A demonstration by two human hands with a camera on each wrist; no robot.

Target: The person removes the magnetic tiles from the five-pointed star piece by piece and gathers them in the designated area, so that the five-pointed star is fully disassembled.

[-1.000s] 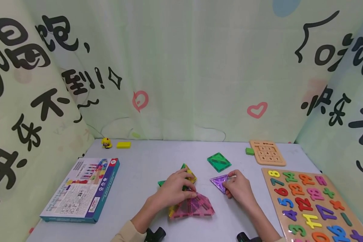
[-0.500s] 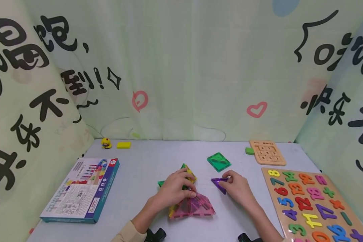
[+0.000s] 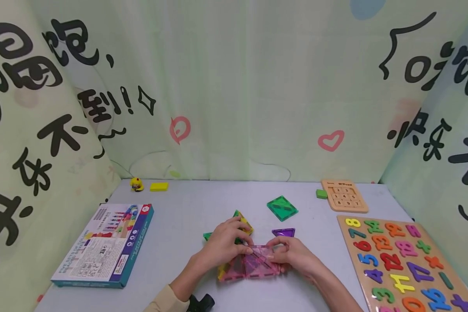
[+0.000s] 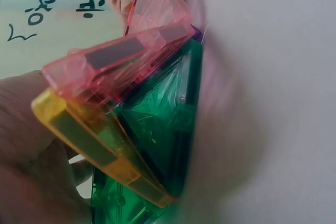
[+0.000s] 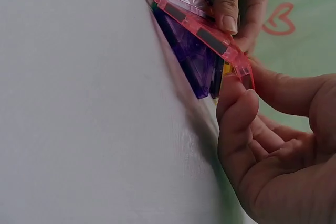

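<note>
In the head view, my left hand (image 3: 228, 242) holds a small structure of see-through magnetic tiles, its thumb against a pink tile (image 3: 234, 269). My right hand (image 3: 294, 255) pinches the right-hand pink triangle tile (image 3: 262, 265) between thumb and fingers, as the right wrist view also shows. A yellow tile (image 4: 86, 140) leans beside the pink ones in the left wrist view, with a green triangle tile (image 4: 163, 114) below. Just beyond my right hand a purple triangle tile (image 3: 284, 232) lies on the table. The structure's far side is partly hidden by my left hand.
A green diamond-shaped tile piece (image 3: 282, 208) lies farther back. To the right are a wooden number puzzle board (image 3: 407, 247) and a small wooden board (image 3: 345, 197) with a green block (image 3: 321, 194). A flat box (image 3: 103, 245), yellow block (image 3: 159, 186) and yellow figurine (image 3: 137, 184) stand left.
My right hand has let go of the purple triangle tile, leaving it on the table, and moved left and nearer to pinch the pink tile. My left hand has stayed in place.
</note>
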